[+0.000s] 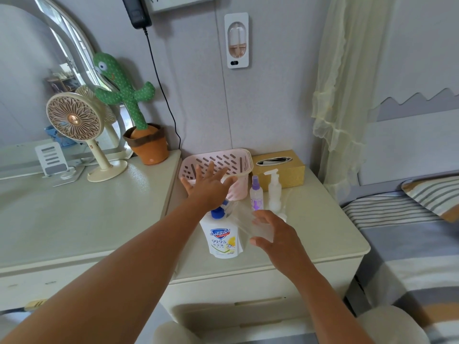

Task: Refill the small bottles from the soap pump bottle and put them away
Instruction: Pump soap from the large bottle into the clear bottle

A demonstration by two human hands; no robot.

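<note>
**Head view.** The left hand (208,186), fingers straight and spread wide, hangs over the near rim of the pink basket (223,157) at centre frame. Whether it touches the rim cannot be told.

The right hand (275,235), lower centre-right, curves loosely round a blurred, see-through object (244,219) just right of the soap pump bottle (222,240) — whether it grips this cannot be told.

The soap pump bottle stands upright, blue-topped, on the pale surface (323,234). Behind it, just right of the basket, the two small bottles stand close together: a purple spray bottle (256,196) and a clear small pump bottle (274,187).

Judged step: gathering the bottles to begin refilling. To do it well, steady the soap pump bottle with one hand before opening a small bottle, and keep the small ones upright — they look light and easily toppled.

A gold tissue box (280,167) sits behind them. At left of frame are a fan (73,117), a cactus toy (124,95) and a mirror (29,70). At right of frame are a curtain (347,83) and a striped bed (402,232).
</note>
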